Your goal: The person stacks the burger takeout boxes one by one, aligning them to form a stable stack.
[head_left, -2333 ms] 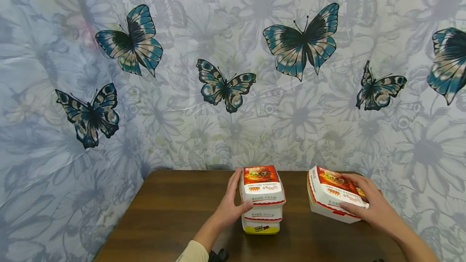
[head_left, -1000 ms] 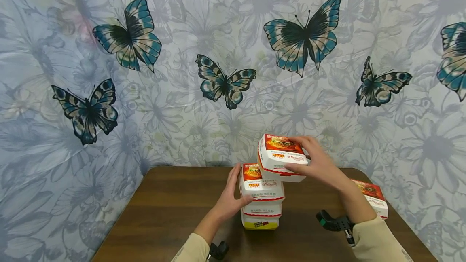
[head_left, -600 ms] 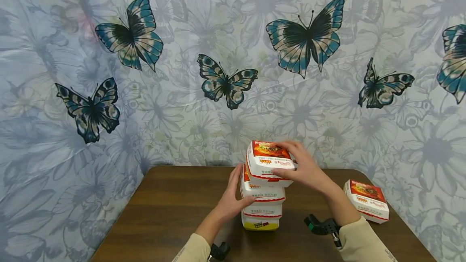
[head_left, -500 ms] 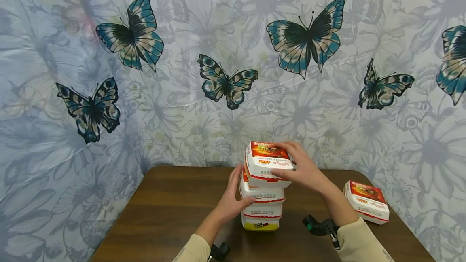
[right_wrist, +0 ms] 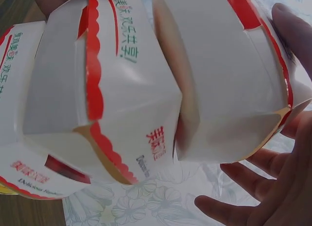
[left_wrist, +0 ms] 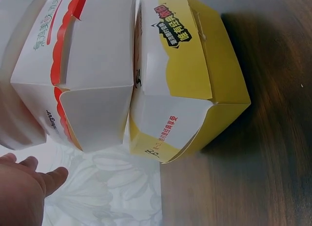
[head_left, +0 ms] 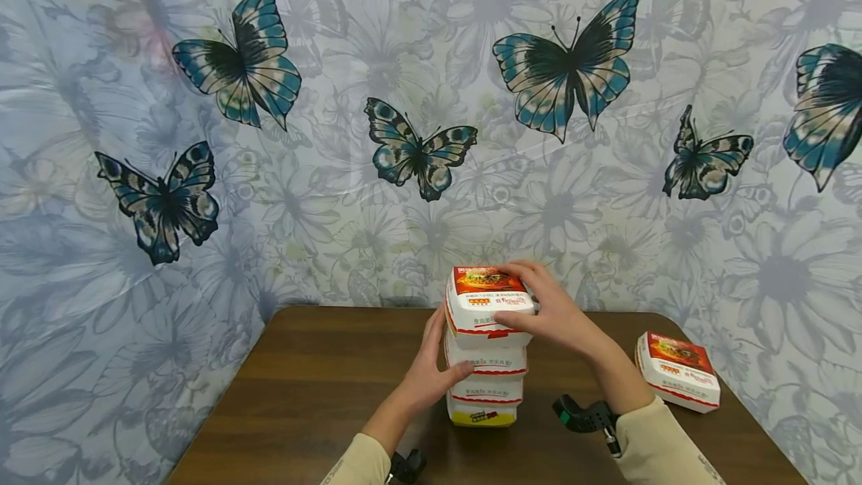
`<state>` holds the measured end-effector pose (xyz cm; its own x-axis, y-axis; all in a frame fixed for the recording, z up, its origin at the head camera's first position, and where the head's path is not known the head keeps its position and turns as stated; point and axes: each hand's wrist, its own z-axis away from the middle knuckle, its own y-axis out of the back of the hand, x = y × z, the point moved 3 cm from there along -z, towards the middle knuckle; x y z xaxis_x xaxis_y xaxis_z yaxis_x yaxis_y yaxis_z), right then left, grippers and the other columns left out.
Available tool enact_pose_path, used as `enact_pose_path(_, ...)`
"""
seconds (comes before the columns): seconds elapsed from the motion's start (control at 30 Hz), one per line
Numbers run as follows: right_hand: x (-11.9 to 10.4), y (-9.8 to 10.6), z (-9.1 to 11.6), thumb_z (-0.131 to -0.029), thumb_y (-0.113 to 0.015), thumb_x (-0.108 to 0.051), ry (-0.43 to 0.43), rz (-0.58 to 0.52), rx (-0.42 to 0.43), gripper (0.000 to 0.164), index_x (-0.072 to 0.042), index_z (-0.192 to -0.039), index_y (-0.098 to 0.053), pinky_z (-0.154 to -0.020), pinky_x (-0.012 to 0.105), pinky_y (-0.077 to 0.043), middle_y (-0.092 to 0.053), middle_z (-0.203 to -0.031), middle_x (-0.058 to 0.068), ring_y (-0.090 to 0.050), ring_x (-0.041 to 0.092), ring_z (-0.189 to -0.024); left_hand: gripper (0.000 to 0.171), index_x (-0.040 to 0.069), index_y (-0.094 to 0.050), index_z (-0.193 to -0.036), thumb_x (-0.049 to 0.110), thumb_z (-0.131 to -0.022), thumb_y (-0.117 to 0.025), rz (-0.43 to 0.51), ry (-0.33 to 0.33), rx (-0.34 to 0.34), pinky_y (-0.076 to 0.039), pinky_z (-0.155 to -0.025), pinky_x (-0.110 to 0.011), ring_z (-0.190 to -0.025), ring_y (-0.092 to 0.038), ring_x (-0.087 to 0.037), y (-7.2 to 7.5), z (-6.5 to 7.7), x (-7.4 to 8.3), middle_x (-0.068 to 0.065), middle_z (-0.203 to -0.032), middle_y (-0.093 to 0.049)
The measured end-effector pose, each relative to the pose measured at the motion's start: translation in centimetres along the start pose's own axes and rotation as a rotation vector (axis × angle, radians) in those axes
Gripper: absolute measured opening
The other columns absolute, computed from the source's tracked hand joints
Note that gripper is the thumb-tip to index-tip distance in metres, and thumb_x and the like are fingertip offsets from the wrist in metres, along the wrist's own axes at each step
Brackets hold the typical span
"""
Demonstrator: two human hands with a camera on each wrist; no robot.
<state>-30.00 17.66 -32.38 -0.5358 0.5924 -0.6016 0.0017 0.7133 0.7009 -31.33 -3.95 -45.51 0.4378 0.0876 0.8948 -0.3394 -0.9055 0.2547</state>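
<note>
In the head view a stack of white burger boxes (head_left: 494,360) stands on the table, with a yellow-and-white box (head_left: 465,418) at the bottom. My right hand (head_left: 555,313) grips another burger box (head_left: 471,313) with a red burger picture on its lid, thumb in front and fingers over the far side. This box overlaps the top of the stack, slightly tilted; a narrow wedge-shaped gap shows under it in the right wrist view. My left hand (head_left: 427,376) rests along the stack's left side, fingers fairly straight, thumb at the front; its fingertips (left_wrist: 58,176) show in the left wrist view.
One more burger box (head_left: 676,373) lies on the right part of the brown wooden table (head_left: 323,388). Behind the table hangs a floral backdrop (head_left: 323,245) with butterflies. Black wrist devices (head_left: 586,416) sit near both sleeves.
My right hand has carried its burger box from the table's right side leftward onto the stack, lowering it lately and bringing it more in line. My left hand stays beside the stack.
</note>
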Motion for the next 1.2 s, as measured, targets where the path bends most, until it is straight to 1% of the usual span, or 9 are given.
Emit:
enact_pose_path(0.07,0.1,0.0,0.0,-0.081,-0.075,-0.042,-0.007,-0.002,-0.002,0.071,-0.025,-0.142,-0.043,-0.095,0.054,-0.043,-0.034,-0.146,0.003,-0.041,0.027,-0.127,0.092,0.044,-0.004,-0.151,0.043,-0.085,-0.069,-0.007,0.010,0.007,-0.020,-0.112,-0.065,-0.148,-0.009,-0.022,0.0,-0.1,-0.1,0.011,-0.160,-0.002)
enact_pose_path(0.17,0.2,-0.1,-0.1,-0.081,-0.074,-0.043,-0.013,0.007,-0.002,0.072,-0.026,-0.143,-0.042,-0.096,0.057,-0.041,-0.032,-0.148,0.004,-0.040,0.029,-0.129,0.093,0.043,-0.004,-0.151,0.044,-0.085,-0.069,-0.009,0.008,0.008,-0.019,-0.111,-0.066,-0.148,-0.008,-0.024,0.0,-0.2,-0.1,0.010,-0.160,-0.002)
enact_pose_path(0.33,0.4,-0.4,0.0,-0.082,-0.073,-0.042,-0.009,0.008,-0.002,0.072,-0.025,-0.144,-0.040,-0.097,0.063,-0.039,-0.027,-0.153,0.009,-0.034,0.037,-0.135,0.093,0.042,-0.004,-0.152,0.044,-0.085,-0.068,0.001,0.000,-0.004,-0.020,-0.110,-0.067,-0.147,-0.010,-0.026,-0.1,-0.3,-0.2,0.010,-0.159,-0.004)
enact_pose_path(0.4,0.4,-0.5,0.0,-0.083,-0.072,-0.040,-0.002,-0.013,-0.006,0.072,-0.024,-0.145,-0.039,-0.097,0.064,-0.038,-0.023,-0.155,0.010,-0.031,0.039,-0.138,0.093,0.042,-0.004,-0.152,0.043,-0.085,-0.068,0.009,0.000,-0.008,-0.021,-0.111,-0.066,-0.146,-0.011,-0.025,-0.1,-0.2,-0.2,0.011,-0.159,-0.004)
enact_pose_path(0.53,0.5,-0.6,0.0,-0.085,-0.071,-0.037,0.006,-0.059,-0.022,0.071,-0.024,-0.146,-0.037,-0.095,0.062,-0.042,-0.017,-0.158,0.012,-0.027,0.042,-0.139,0.095,0.043,-0.004,-0.152,0.042,-0.084,-0.070,0.027,-0.005,-0.013,-0.024,-0.111,-0.062,-0.145,-0.014,-0.023,-0.1,-0.2,-0.2,0.011,-0.159,-0.003)
enact_pose_path(0.67,0.8,-0.7,0.0,-0.085,-0.070,-0.036,0.002,-0.076,-0.023,0.072,-0.025,-0.147,-0.035,-0.093,0.061,-0.044,-0.015,-0.158,0.011,-0.028,0.041,-0.139,0.096,0.041,-0.004,-0.152,0.039,-0.084,-0.071,0.043,-0.026,-0.010,-0.023,-0.111,-0.060,-0.145,-0.014,-0.023,0.0,-0.3,-0.2,0.009,-0.159,-0.003)
enact_pose_path(0.8,0.9,-0.7,0.1,-0.085,-0.070,-0.035,0.023,-0.081,-0.015,0.074,-0.024,-0.148,-0.033,-0.094,0.063,-0.042,-0.015,-0.159,0.010,-0.027,0.040,-0.139,0.095,0.042,-0.006,-0.152,0.038,-0.084,-0.072,0.043,-0.023,-0.010,-0.023,-0.111,-0.060,-0.145,-0.014,-0.022,0.1,-0.3,-0.2,0.010,-0.159,-0.004)
enact_pose_path(1.03,1.0,-0.8,0.3,-0.085,-0.069,-0.034,0.043,-0.088,0.001,0.076,-0.031,-0.149,-0.029,-0.094,0.068,-0.038,-0.015,-0.159,0.008,-0.024,0.041,-0.141,0.093,0.043,-0.005,-0.151,0.041,-0.085,-0.070,0.023,-0.016,-0.002,-0.021,-0.112,-0.060,-0.145,-0.014,-0.019,0.3,-0.1,-0.6,0.012,-0.160,-0.003)
enact_pose_path(1.2,1.4,-0.8,0.6,-0.085,-0.068,-0.031,0.054,-0.101,0.008,0.076,-0.032,-0.150,-0.028,-0.093,0.070,-0.037,-0.014,-0.159,0.009,-0.022,0.040,-0.141,0.093,0.042,-0.004,-0.152,0.042,-0.085,-0.069,0.015,-0.035,-0.010,-0.022,-0.112,-0.058,-0.144,-0.015,-0.019,0.4,0.0,-0.9,0.012,-0.160,-0.002)
